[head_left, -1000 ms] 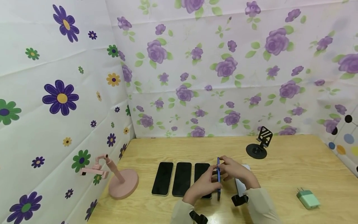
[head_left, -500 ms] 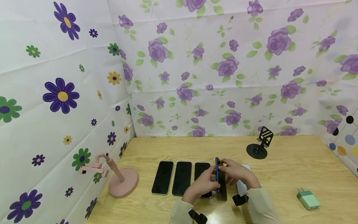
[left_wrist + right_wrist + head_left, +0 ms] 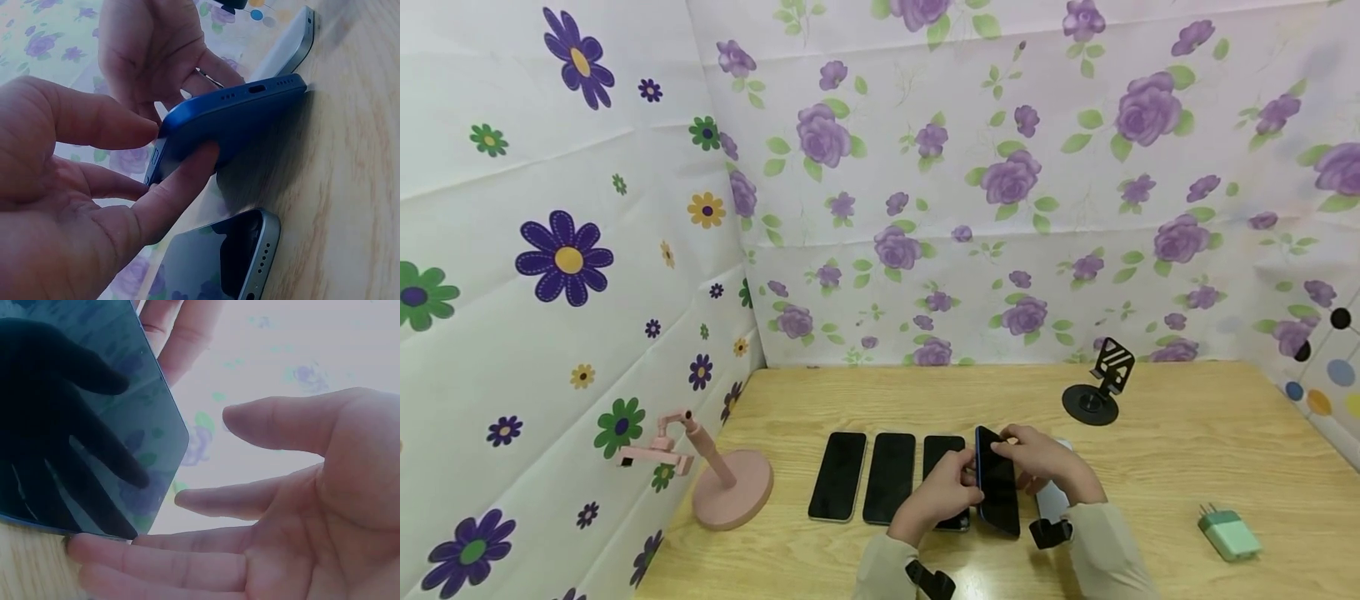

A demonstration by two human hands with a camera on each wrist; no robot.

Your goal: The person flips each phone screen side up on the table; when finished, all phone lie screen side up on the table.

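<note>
A blue smartphone [image 3: 998, 487] is tilted above the table, its dark screen facing up and right in the head view. My left hand [image 3: 936, 500] pinches its raised left edge between thumb and fingers; the blue back [image 3: 240, 128] shows in the left wrist view. My right hand [image 3: 294, 506] is spread at the phone's lower right side, fingers nearly straight, some at or under its edge. To the left lie three dark-screened smartphones, the first [image 3: 837, 477], the second [image 3: 889, 479] and the third [image 3: 955, 521], partly covered by my left hand. A whitish smartphone [image 3: 1052, 504] lies under my right wrist.
On the left stands a pink phone stand [image 3: 732, 490]. A black phone stand [image 3: 1092, 404] is at the back right. A green charger plug [image 3: 1228, 533] lies at the right on the wooden table [image 3: 1157, 467]. Flowered sheets hang behind and to the left.
The blue phone was on edge, nearly upright, and has tipped over rightward so its screen now shows. My right hand has loosened from it and moved slightly right; the left keeps its grip.
</note>
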